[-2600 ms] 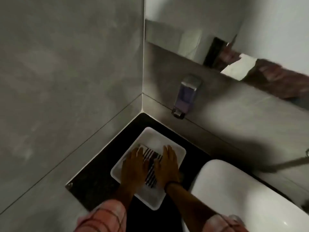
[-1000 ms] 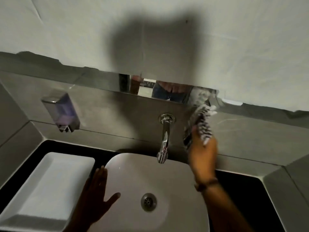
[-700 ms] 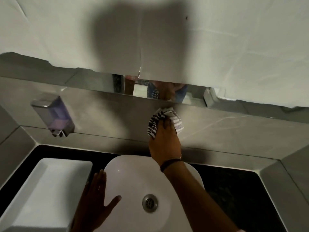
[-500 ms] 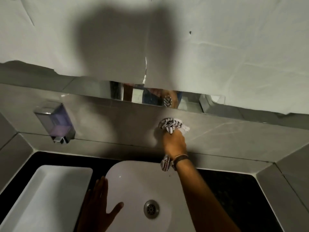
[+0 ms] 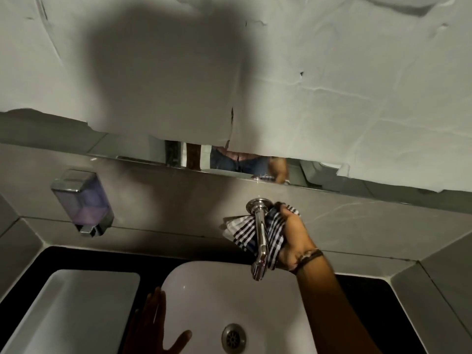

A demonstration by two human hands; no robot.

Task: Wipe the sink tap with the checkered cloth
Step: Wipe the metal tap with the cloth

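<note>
A chrome sink tap [image 5: 260, 233] comes out of the grey tiled wall and bends down over the white basin [image 5: 204, 284]. My right hand [image 5: 293, 241] grips the black-and-white checkered cloth [image 5: 241, 229] and holds it wrapped around the underside and right side of the spout; cloth folds stick out to the left of the tap. My left hand [image 5: 153, 328] lies flat with fingers spread on the basin's left rim, holding nothing.
A white rectangular tray [image 5: 63, 310] sits on the black counter left of the basin. A soap dispenser [image 5: 83, 201] with purple liquid hangs on the wall. The drain [image 5: 233, 337] is in the basin. White paper [image 5: 332, 85] covers most of the mirror above.
My right hand has slid the cloth from the tap's wall base down along the spout, and the chrome base is now uncovered. My left hand stays on the basin rim.
</note>
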